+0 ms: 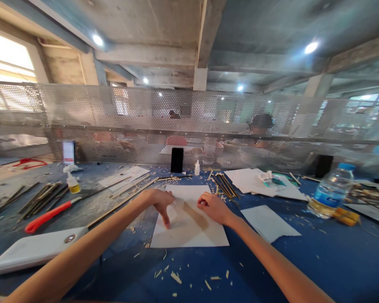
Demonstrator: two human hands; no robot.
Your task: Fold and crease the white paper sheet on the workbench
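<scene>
A white sheet of paper (189, 235) lies flat on the blue table in front of me. My left hand (162, 205) is over its left side, thumb stretched down toward the sheet and apart from the other fingers, with nothing visible in it. Over the right side, my right hand (215, 208) is closed, its fingers curled together; whatever they might hold is hidden. A brown shadow falls across the paper between both hands.
Left are a red-handled tool (52, 214), a white power-bank-like case (39, 248), dark sticks (44, 198) and a yellow-labelled glue bottle (73, 184). A black phone (177, 160) stands ahead, before a perforated metal screen (139, 126). At right are a water bottle (330, 193) and loose paper (268, 223).
</scene>
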